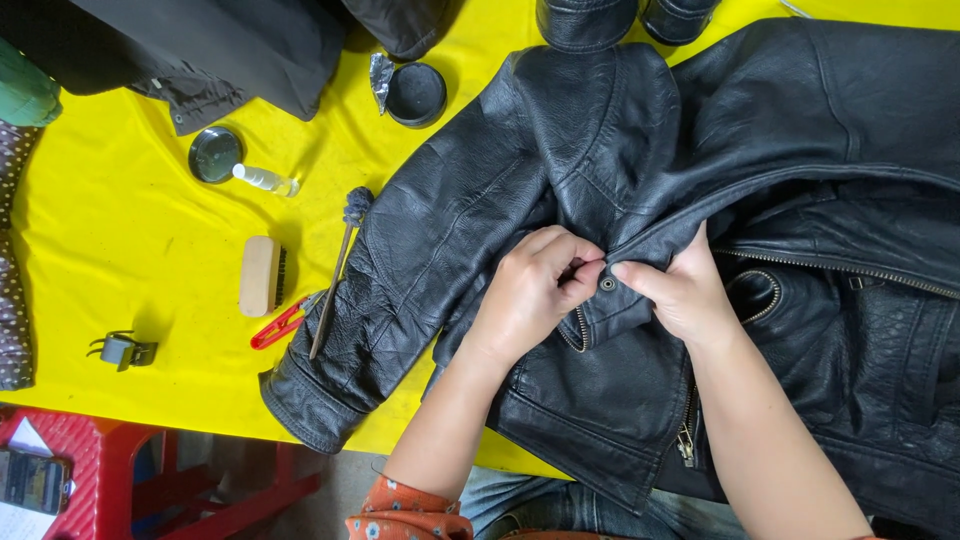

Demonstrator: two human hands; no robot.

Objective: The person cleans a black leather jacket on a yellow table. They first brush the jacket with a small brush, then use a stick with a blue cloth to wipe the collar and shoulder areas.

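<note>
Black leather is spread over the right half of the yellow worktop [120,210]: a jacket [760,130] laid front up, one sleeve [400,290] stretched toward the near edge, its cuff overhanging it. At the jacket's front, a flap with a metal snap stud [607,284] is gripped from both sides. The left hand [535,290] is curled into a loose fist, thumb and forefinger pinched on the leather just left of the stud. The right hand [685,290] is closed on the flap from the right, its thumb pressed flat toward the stud and its other fingers tucked under the leather, out of sight. An open zip [840,270] is seen running off to the right.

Beside the sleeve lie a thin dauber stick [335,290] with a dark tufted head and red-handled snips [278,326]. Further left a wooden brush [262,275] is set on its side, and a small grey clip [125,350] lies near the near-left corner. Toward the far edge an open round tin [416,94] is seen, its contents dark and not to be told; a second round lid [215,155] lies with a small clear bottle [265,180] on its side, touching it. Dark garments [220,50] are heaped at the far-left corner.
</note>
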